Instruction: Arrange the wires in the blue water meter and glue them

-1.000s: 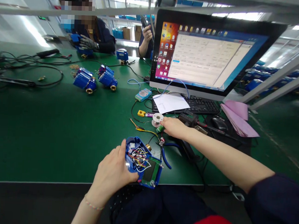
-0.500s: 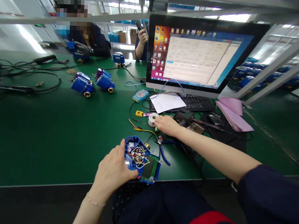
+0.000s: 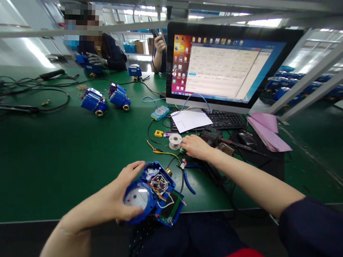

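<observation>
My left hand (image 3: 123, 197) grips an opened blue water meter (image 3: 151, 191) at the table's near edge; its round white dial faces up, coloured wires and a green circuit board hang from its open side. My right hand (image 3: 195, 146) reaches across the green table (image 3: 52, 150), fingers curled over a small green part (image 3: 182, 150) beside a white solder spool (image 3: 175, 141). Blue-handled pliers (image 3: 189, 178) lie between the two hands.
A monitor (image 3: 224, 66), keyboard (image 3: 225, 121), mouse (image 3: 246, 139), white paper and pink sheets (image 3: 268, 132) fill the right side. Two blue meters (image 3: 105, 99) and black cables (image 3: 29, 97) lie at the left. Two other people work at the far edge.
My left hand has lifted and tilted the blue meter toward me, turning its white dial into view. My right hand stays by the spool.
</observation>
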### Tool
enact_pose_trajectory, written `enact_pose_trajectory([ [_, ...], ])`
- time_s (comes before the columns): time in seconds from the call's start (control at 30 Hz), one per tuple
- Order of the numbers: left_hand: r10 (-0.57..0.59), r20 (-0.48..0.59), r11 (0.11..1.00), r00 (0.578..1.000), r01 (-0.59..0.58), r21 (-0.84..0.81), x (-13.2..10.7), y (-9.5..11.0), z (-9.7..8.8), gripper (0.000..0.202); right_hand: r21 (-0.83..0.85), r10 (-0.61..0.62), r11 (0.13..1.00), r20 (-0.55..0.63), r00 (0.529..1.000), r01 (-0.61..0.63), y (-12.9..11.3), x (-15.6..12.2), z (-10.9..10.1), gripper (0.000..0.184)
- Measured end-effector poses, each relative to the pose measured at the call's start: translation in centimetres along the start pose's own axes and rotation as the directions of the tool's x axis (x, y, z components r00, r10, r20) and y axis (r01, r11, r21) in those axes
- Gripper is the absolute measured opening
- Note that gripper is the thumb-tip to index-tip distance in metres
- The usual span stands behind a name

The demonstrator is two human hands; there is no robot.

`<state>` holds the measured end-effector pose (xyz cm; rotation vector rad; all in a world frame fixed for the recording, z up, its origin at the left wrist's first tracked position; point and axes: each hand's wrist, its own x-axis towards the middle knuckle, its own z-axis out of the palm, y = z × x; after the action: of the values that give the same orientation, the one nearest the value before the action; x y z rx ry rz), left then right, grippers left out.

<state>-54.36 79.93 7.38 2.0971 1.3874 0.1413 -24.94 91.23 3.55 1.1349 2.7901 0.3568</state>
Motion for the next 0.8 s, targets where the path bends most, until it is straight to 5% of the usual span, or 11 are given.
enact_pose_trajectory([
  [0.1,0.075,-0.067,0.993,0.995,-0.081,-0.087,1.5,-0.6,-3.3,0.071,0.022,0.073,0.997,-0.013,0.997,-0.073,0.1,0.4,0.6,0.018],
  [0.17,0.085,0.019,0.992,0.996,-0.083,-0.096,3.3,-0.1,-4.4,0.067,0.052,0.138,0.989,-0.039,0.990,-0.136,0.5,0.5,0.5,0.019],
  [0.27,0.056,0.158,0.998,0.986,-0.061,0.029,4.8,2.1,-3.4,0.085,0.103,0.272,0.960,-0.109,0.956,-0.262,1.3,0.0,-0.6,0.023],
  [0.33,0.043,0.105,0.975,0.994,-0.065,0.213,4.0,4.4,-1.0,0.112,0.156,0.371,0.925,-0.162,0.914,-0.347,1.9,-0.6,-1.7,0.026],
  [0.4,0.083,0.095,0.928,0.992,-0.112,0.357,2.0,6.6,2.1,0.124,0.271,0.459,0.877,-0.227,0.859,-0.397,2.4,-1.3,-3.2,0.023],
  [0.47,0.089,0.216,0.914,0.972,-0.166,0.369,0.0,7.8,5.2,0.116,0.427,0.531,0.818,-0.303,0.791,-0.385,2.8,-1.9,-4.8,0.018],
  [0.57,-0.010,0.015,0.896,1.000,0.002,0.444,-1.2,7.3,8.3,0.085,0.581,0.586,0.759,-0.417,0.695,-0.292,3.8,-2.6,-7.8,0.015],
  [0.67,0.016,-0.139,0.926,0.990,0.038,0.375,-0.1,5.5,8.9,0.073,0.634,0.629,0.736,-0.513,0.583,-0.237,5.4,-3.6,-10.9,0.018],
  [0.8,-0.027,-0.197,0.965,0.980,0.077,0.251,1.8,3.7,7.4,0.065,0.700,0.722,0.676,-0.568,0.394,-0.228,7.9,-7.6,-14.4,0.031],
])
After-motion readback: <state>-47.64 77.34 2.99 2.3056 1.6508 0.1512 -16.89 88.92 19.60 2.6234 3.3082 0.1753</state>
